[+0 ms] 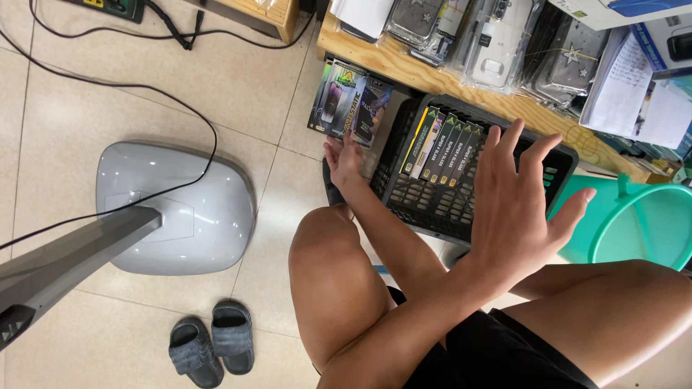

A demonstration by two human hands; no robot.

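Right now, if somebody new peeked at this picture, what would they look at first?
The crossed arms: the left hand hangs open, fingers spread, over a black plastic slatted crate with a row of dark slim boxes standing inside. The right hand reaches across to touch shiny colourful flat packs leaning by the wooden shelf. On the tiled floor at left sits a big rounded grey fan base.
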